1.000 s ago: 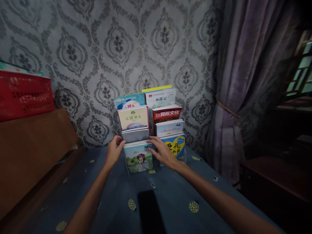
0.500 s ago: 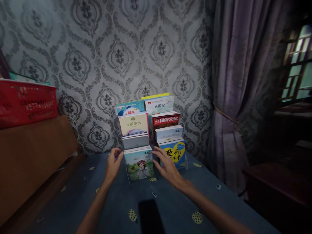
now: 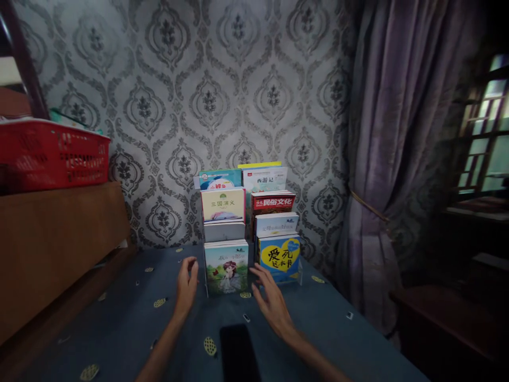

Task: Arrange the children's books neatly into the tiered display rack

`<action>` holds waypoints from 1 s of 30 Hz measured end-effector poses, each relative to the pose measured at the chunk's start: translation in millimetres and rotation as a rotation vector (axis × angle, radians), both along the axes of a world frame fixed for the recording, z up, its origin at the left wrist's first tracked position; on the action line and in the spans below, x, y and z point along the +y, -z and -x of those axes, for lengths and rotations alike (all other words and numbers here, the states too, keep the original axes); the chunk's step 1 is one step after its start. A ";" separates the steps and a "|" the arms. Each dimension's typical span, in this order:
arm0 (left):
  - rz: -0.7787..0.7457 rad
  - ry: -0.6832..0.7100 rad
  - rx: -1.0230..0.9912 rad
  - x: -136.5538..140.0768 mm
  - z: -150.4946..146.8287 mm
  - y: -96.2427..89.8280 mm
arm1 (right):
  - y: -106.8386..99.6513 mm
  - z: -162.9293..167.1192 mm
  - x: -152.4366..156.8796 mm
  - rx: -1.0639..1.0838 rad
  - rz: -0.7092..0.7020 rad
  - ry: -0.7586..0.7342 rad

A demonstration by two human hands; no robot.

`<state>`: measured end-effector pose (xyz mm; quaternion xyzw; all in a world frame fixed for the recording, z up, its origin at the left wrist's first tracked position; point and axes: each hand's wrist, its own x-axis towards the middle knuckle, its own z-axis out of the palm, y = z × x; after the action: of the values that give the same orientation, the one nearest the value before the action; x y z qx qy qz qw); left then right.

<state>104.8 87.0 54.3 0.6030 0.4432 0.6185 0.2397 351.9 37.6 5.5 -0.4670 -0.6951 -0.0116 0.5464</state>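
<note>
Several books stand in two tiered columns on a clear stand (image 3: 300,273). At the front left is a green book (image 3: 227,269) with a drawn figure on its cover. To its left, a little apart, my left hand (image 3: 187,281) holds nothing, its fingers loosely parted. On the other side my right hand (image 3: 271,300) is open, in front of the blue book (image 3: 280,259) with a yellow heart. Behind rise a cream book (image 3: 223,204), a teal book (image 3: 214,178), a red book (image 3: 273,201), a pale blue book (image 3: 275,224) and a white book (image 3: 264,179).
A black phone (image 3: 238,353) lies on the blue patterned cloth (image 3: 318,329) between my forearms. To the left, a red basket (image 3: 55,154) rests on a brown cardboard box (image 3: 59,239). Patterned wallpaper stands behind, and a tied purple curtain (image 3: 377,159) hangs at right.
Both hands have drawn down and back from the upper sides of the green book. The books keep their arrangement, while the camera view has shifted slightly.
</note>
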 end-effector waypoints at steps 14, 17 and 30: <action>0.132 -0.049 -0.098 0.5 22.8 43.4 | -12.6 0.0 4.3 0.159 -0.036 -0.015; 0.028 -0.058 -0.117 15.0 17.9 3.6 | -66.0 -2.3 21.6 0.191 -0.097 -0.034; -0.077 0.411 0.001 -32.5 -108.5 -42.7 | -86.9 -93.1 53.2 0.372 -0.199 0.372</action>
<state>213.3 54.5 97.0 0.6897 0.2870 0.5727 0.3375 445.1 90.8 92.4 -0.5248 -0.4805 -0.0938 0.6963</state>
